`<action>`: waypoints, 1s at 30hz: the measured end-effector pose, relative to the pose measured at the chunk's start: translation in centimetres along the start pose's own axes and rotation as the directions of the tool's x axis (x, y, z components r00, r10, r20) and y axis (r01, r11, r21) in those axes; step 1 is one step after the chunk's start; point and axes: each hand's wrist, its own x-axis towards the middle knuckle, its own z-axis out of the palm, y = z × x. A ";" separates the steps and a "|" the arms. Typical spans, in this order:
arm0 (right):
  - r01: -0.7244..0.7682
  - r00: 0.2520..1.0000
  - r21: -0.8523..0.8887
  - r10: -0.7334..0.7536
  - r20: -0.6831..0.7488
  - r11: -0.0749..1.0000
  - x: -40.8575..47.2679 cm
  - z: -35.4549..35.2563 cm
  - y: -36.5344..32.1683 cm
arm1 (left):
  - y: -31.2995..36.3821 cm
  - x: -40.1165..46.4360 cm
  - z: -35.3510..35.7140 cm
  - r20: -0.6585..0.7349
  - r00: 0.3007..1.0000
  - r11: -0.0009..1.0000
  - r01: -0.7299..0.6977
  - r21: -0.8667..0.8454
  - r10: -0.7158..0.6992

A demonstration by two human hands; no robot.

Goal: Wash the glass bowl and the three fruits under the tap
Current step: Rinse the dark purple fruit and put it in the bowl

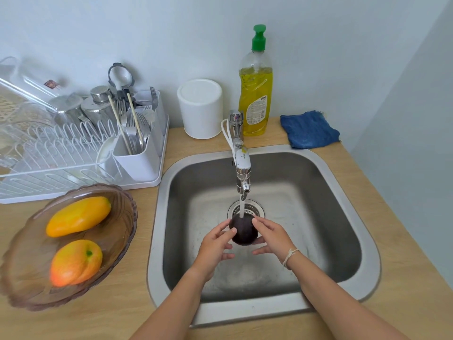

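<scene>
A dark, rough-skinned round fruit sits between both my hands over the steel sink, right under the stream of water from the tap. My left hand holds its left side with thumb and fingers. My right hand cups its right side. On the counter at the left stands the tinted glass bowl, holding a yellow mango and an orange-red round fruit.
A white dish rack with cutlery holder stands at the back left. Behind the sink are a white canister, a yellow dish-soap bottle and a blue cloth. The drain lies under the fruit.
</scene>
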 end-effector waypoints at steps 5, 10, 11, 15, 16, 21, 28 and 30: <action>-0.001 0.994 0.064 -0.006 0.113 0.998 0.1 0.0 0.1 | -0.2 0.2 0.0 -0.030 0.999 0.999 -0.017 -0.027 0.016; -0.056 0.994 -0.045 0.059 0.090 0.997 0.0 0.3 0.0 | -0.2 0.3 0.0 -0.038 0.999 0.992 -0.007 -0.124 0.003; -0.067 0.994 -0.064 0.072 0.080 0.996 0.0 0.3 0.0 | -0.1 0.2 0.0 -0.014 1.000 0.990 -0.012 -0.137 0.010; -0.118 0.992 -0.133 0.122 0.026 0.984 0.2 0.1 0.1 | -0.1 0.1 0.1 0.069 0.997 0.994 -0.030 -0.103 0.037; -0.122 0.992 -0.146 0.126 0.018 0.982 0.3 0.1 0.1 | -0.1 0.1 0.1 0.067 0.997 0.996 -0.027 -0.083 0.033; -0.082 0.995 0.040 0.080 0.061 0.996 0.7 -0.1 0.4 | -0.2 0.4 0.0 -0.034 0.999 0.995 0.025 -0.093 -0.028; 0.067 0.989 0.143 -0.085 0.120 0.987 0.6 -0.2 0.3 | -0.2 0.5 -0.1 0.004 1.000 0.984 0.027 -0.179 -0.026; 0.085 0.983 0.160 -0.109 0.147 0.983 0.4 -0.1 0.2 | -0.1 0.5 -0.1 -0.008 1.000 0.983 0.015 -0.181 -0.017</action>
